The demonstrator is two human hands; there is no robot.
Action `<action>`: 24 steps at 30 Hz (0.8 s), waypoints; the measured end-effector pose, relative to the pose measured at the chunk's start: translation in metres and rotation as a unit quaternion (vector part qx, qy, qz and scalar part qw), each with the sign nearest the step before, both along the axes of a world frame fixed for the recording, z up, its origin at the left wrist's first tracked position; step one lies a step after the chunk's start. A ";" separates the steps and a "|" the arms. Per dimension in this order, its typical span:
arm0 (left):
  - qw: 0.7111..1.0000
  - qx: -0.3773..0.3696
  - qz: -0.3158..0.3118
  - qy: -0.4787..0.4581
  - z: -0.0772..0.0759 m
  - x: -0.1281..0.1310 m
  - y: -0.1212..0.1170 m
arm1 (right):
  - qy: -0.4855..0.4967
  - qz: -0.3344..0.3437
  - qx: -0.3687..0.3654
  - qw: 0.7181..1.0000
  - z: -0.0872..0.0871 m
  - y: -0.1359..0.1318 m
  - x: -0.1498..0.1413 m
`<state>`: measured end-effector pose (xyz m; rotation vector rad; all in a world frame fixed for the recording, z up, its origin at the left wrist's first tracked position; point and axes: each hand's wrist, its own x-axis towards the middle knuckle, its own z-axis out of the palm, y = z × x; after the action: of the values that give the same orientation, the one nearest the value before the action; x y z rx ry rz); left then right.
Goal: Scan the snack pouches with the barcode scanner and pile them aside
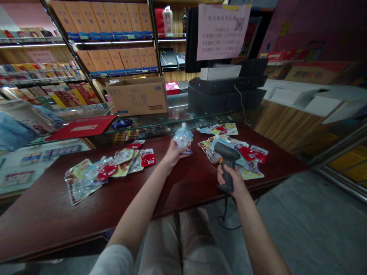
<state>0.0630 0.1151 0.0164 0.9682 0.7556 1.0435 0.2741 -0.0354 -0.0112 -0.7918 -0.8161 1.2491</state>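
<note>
My left hand is closed around a pale blue spouted pouch, holding it upright over the middle of the dark red table. In my right hand is a dark grey barcode scanner, gripped by its handle, its head tilted towards the left. A cord hangs from the handle below the table edge. Behind the scanner lies a pile of snack packets, some red, some pale, partly covered by it. To the left a second spread of packets includes clear, red and yellowish ones.
A glass counter behind the table carries a cardboard box, a red folder, a computer mouse and a black cash register unit. A monitor bears a printed sheet. Shelves of boxes stand behind; white boxes are at right.
</note>
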 end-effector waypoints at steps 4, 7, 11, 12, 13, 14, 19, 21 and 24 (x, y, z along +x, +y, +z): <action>0.988 0.137 0.037 0.068 -0.003 -0.022 0.000 | -0.019 0.022 0.011 1.000 0.011 0.011 -0.006; 0.957 0.224 0.080 0.169 -0.006 -0.038 0.003 | -0.028 0.042 0.022 0.998 0.023 0.027 -0.018; 0.936 0.246 0.133 0.215 -0.006 -0.057 0.003 | -0.048 0.103 0.024 0.993 0.039 0.049 -0.042; 0.933 0.249 0.149 0.210 -0.006 -0.062 0.004 | -0.053 0.120 0.022 0.991 0.042 0.053 -0.048; 0.931 0.253 0.165 0.207 -0.006 -0.066 0.004 | -0.056 0.135 0.021 0.989 0.044 0.057 -0.055; 0.928 0.256 0.179 0.205 -0.007 -0.071 0.005 | -0.060 0.148 0.020 0.987 0.046 0.061 -0.063; 0.923 0.240 0.224 0.202 -0.013 -0.091 0.012 | -0.082 0.179 0.013 0.980 0.049 0.073 -0.094; 0.921 0.238 0.230 0.207 -0.016 -0.098 0.015 | -0.086 0.181 0.011 0.980 0.047 0.076 -0.103; 0.919 0.245 0.226 0.211 -0.020 -0.105 0.019 | -0.088 0.184 0.004 0.979 0.041 0.079 -0.110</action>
<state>-0.0423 0.1338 -0.0038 1.5256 1.1394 1.4932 0.1643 0.0438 0.0300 -0.7741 -1.1496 1.5148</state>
